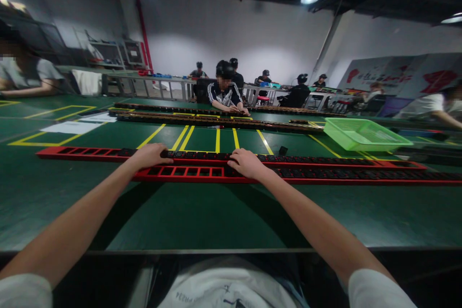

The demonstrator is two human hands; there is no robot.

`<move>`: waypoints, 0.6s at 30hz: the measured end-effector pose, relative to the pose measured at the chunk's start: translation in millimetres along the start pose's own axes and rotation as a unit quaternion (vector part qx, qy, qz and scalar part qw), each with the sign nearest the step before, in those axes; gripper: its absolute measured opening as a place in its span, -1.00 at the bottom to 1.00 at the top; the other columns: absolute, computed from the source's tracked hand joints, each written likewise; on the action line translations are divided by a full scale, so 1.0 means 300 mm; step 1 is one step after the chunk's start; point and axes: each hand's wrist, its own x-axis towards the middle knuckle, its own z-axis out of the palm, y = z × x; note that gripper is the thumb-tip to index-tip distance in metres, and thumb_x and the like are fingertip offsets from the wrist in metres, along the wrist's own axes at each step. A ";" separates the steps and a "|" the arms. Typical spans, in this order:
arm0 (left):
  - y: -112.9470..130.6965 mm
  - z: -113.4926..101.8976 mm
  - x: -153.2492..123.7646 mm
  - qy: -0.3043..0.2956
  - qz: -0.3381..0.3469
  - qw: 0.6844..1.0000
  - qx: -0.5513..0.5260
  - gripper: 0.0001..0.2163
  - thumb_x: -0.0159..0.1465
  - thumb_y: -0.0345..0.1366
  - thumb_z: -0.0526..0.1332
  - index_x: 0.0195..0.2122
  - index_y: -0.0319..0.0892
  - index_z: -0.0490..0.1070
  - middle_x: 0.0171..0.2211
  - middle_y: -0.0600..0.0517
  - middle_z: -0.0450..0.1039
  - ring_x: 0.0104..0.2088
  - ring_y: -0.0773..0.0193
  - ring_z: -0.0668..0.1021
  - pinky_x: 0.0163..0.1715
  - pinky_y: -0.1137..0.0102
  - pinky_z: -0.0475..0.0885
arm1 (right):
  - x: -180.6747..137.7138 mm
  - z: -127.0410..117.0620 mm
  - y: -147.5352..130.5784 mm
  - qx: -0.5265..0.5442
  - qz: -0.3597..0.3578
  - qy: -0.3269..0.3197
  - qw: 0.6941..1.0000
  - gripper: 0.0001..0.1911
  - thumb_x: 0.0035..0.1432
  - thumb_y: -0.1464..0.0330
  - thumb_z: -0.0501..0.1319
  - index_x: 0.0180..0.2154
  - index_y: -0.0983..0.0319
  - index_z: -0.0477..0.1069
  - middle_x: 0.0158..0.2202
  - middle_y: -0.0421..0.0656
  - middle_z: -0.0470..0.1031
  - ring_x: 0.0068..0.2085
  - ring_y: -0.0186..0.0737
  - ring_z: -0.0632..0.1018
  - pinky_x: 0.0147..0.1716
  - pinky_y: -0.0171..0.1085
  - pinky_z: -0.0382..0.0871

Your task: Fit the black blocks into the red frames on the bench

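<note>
Two long red slotted trays lie one behind the other across the green table. My left hand [151, 155] is curled over the rear red tray [88, 152], left of centre, with fingers at its far side. Farther right, my right hand [247, 162] grips that same tray with bent fingers, its palm above the front red tray [187, 179]. Black square pieces [195, 155] fill much of the rear tray; toward both trays' left parts, slots show the table through. Behind the rear tray sits one loose black piece [283, 150]. Both sets of fingertips are partly hidden.
A light green basket [361, 146] stands at the right rear. Long dark strips [216, 121] run across the table's far side, before a co-worker [224, 94] bent over them. White papers [70, 127] lie at left among yellow tape lines. Other people sit at both sides and behind.
</note>
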 end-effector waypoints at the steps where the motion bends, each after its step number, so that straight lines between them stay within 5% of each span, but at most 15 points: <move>1: 0.016 0.007 0.005 0.005 -0.003 1.000 -0.008 -0.43 0.13 0.24 0.18 -0.14 -0.17 0.52 -0.15 -0.15 0.56 -0.15 -0.05 0.58 -0.20 0.26 0.41 | -0.002 0.002 0.012 -0.011 0.007 0.001 1.000 -0.58 0.40 0.17 0.04 -0.08 0.29 0.57 -0.05 0.08 0.53 -0.04 0.03 0.52 -0.05 -0.07 0.39; 5: 0.046 0.039 0.016 0.023 -0.013 0.998 -0.055 -0.43 0.11 0.26 0.20 -0.14 -0.15 0.52 -0.14 -0.15 0.55 -0.16 -0.02 0.57 -0.22 0.27 0.41 | -0.013 0.013 0.065 -0.002 0.003 0.022 1.000 -0.67 0.38 0.28 0.08 -0.17 0.30 0.58 -0.16 0.03 0.54 -0.08 -0.05 0.50 -0.04 -0.12 0.38; 11: 0.041 0.050 0.012 0.028 0.004 0.998 -0.056 -0.39 0.14 0.28 0.15 -0.11 -0.18 0.50 -0.14 -0.16 0.54 -0.15 -0.01 0.56 -0.18 0.25 0.41 | -0.023 0.041 0.097 0.072 -0.031 0.047 0.996 -0.74 0.34 0.35 0.15 -0.08 0.30 0.55 -0.05 0.02 0.53 0.02 -0.05 0.47 0.07 -0.10 0.36; 18: 0.055 0.040 0.009 0.011 -0.009 0.998 -0.060 -0.38 0.14 0.29 0.13 -0.05 -0.15 0.49 -0.07 -0.14 0.54 -0.13 -0.02 0.56 -0.18 0.26 0.40 | -0.034 0.030 0.080 0.116 -0.024 0.032 0.992 -0.52 0.35 0.27 0.13 0.26 0.22 0.30 0.16 0.05 0.44 0.12 0.00 0.45 0.12 0.01 0.34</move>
